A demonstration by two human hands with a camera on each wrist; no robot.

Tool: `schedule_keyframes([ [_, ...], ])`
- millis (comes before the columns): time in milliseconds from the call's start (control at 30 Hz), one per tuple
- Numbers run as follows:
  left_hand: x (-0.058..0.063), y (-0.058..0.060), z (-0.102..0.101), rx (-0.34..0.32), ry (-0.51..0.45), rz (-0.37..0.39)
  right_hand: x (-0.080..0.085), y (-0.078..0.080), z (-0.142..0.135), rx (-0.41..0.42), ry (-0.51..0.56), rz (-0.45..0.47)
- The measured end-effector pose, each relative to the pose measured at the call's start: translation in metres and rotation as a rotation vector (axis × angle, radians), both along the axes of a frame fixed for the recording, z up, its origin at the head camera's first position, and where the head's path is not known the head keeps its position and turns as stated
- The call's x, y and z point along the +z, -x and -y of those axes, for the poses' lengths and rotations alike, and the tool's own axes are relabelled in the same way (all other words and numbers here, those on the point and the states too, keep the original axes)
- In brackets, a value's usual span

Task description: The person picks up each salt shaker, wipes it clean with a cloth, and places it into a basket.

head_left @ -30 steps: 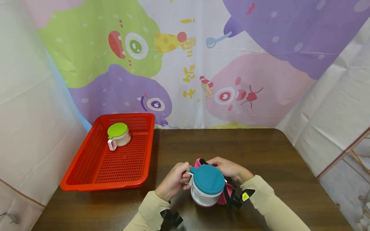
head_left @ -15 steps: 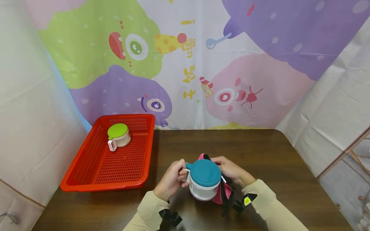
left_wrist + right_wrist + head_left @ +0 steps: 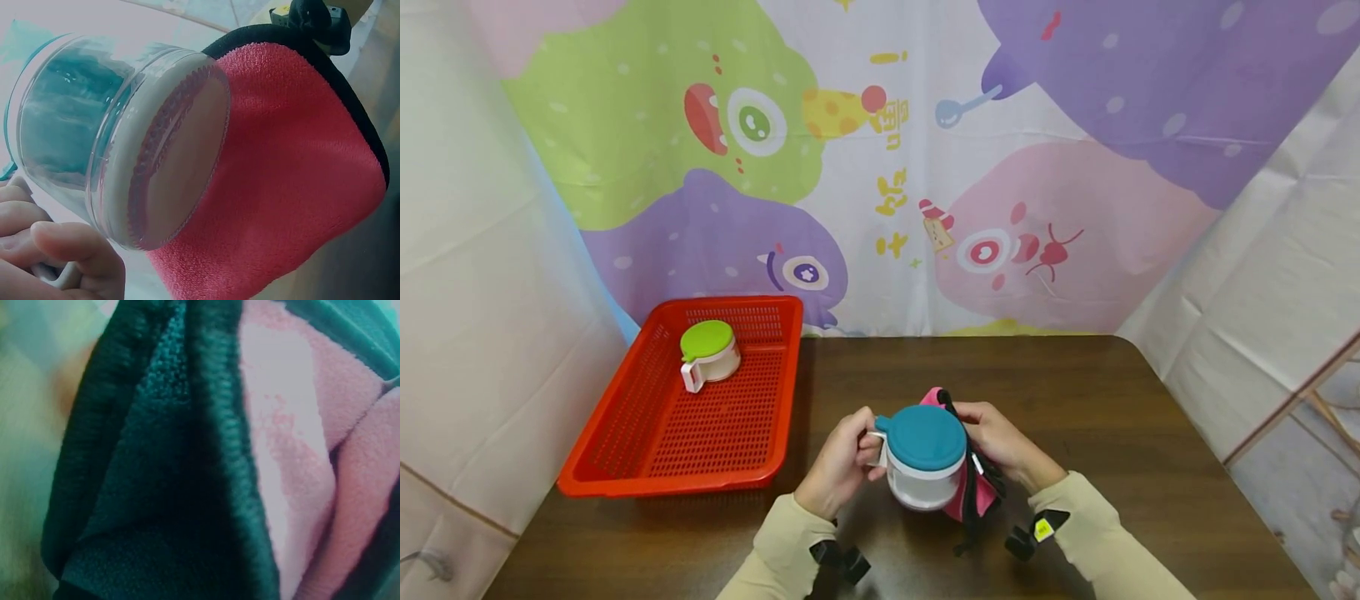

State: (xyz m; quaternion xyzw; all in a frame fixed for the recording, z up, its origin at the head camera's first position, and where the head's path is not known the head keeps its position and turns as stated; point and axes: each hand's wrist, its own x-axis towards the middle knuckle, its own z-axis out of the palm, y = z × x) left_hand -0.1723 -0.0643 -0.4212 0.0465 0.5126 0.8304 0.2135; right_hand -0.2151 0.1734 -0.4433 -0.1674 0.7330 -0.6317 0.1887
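Note:
My left hand grips the white handle of a clear seasoning jar with a teal lid. In the left wrist view, my fingers curl around the handle and the jar shows its pale base. A pink cloth with black edging lies against the jar's right side, held there by my right hand. The cloth hangs down behind the jar in that wrist view. Folds of the cloth fill the right wrist view and hide the right fingertips.
A red plastic basket stands on the left of the brown wooden table. Inside it sits another seasoning jar with a green lid. A cartoon-printed curtain hangs behind the table.
Both hands have shifted the jar and cloth slightly away from the body and to the left. The left hand keeps its grip on the handle; the basket stays put.

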Motion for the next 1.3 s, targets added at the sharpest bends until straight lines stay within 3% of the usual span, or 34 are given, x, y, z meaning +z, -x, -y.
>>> schedule_keyframes([
  [333,0.0,0.002,0.001,0.046,-0.01,0.034,0.01,-0.006,0.003,-0.139,0.049,-0.026],
  [533,-0.002,0.004,0.004,0.02,-0.064,0.004,0.017,-0.009,0.002,-0.181,0.075,-0.013],
  [700,-0.001,0.004,0.005,0.048,-0.052,0.056,0.019,-0.011,-0.001,-0.123,0.14,0.019],
  [867,0.0,0.005,0.006,0.081,-0.06,0.08,0.022,-0.012,-0.007,-0.009,0.245,0.038],
  [1300,0.002,0.004,0.007,0.124,-0.099,0.099,0.021,-0.013,-0.015,0.207,0.315,-0.055],
])
